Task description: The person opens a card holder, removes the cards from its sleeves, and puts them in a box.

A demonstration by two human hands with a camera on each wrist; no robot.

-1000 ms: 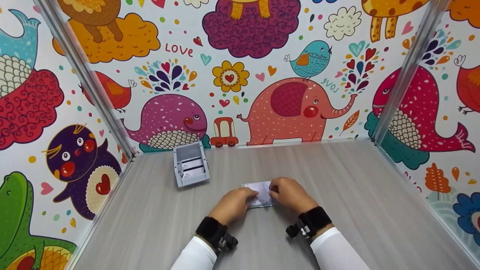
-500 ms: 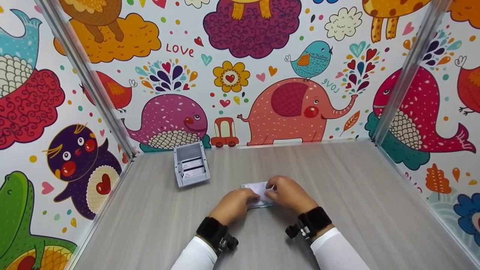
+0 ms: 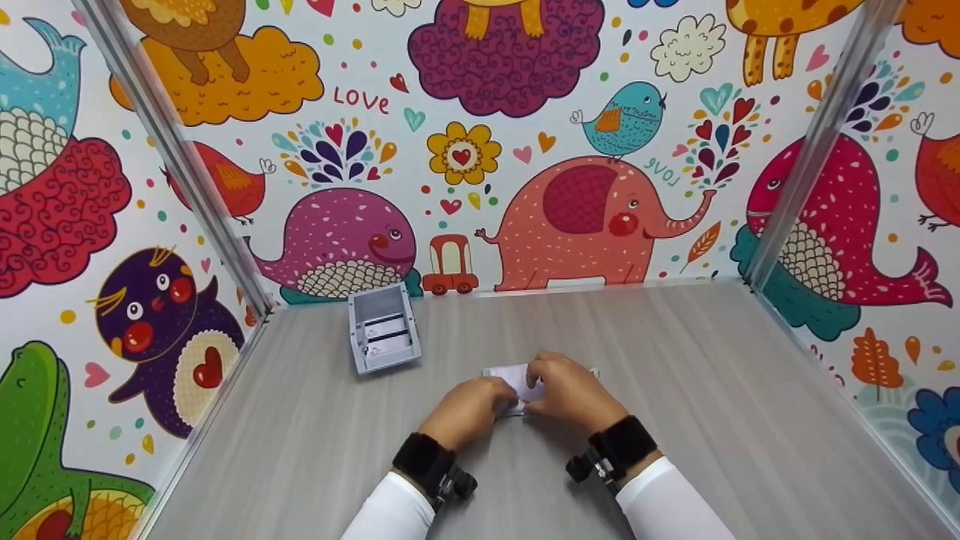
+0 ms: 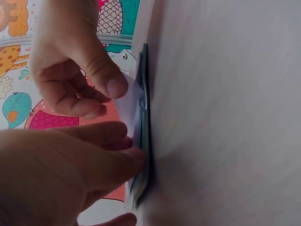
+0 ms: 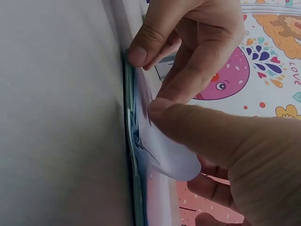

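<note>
In the head view, a small flat booklet-like thing (image 3: pixel 508 371) lies on the table, thin and green-edged with a pale lilac top. My left hand (image 3: pixel 466 409) holds its left part, the thumb on top. Seen from the right wrist, a pale, soft-looking sheet (image 5: pixel 167 153) with a rounded corner lifts away from the booklet and bends over. My right hand (image 3: pixel 571 390) pinches this sheet between thumb and fingers, close to the left fingertips. The same sheet (image 4: pixel 126 104) shows under the right thumb in the left wrist view. My right hand hides much of the booklet from above.
A light grey open box (image 3: pixel 382 328) with dividers stands at the back left, white card-like pieces inside. The wood-grain table (image 3: pixel 675 360) meets brightly printed walls (image 3: pixel 457 90) at the back and both sides.
My right hand has moved left across the booklet with the sheet between its fingers, nearer to the left hand. More of the booklet's right end now shows behind it. My left hand stays put.
</note>
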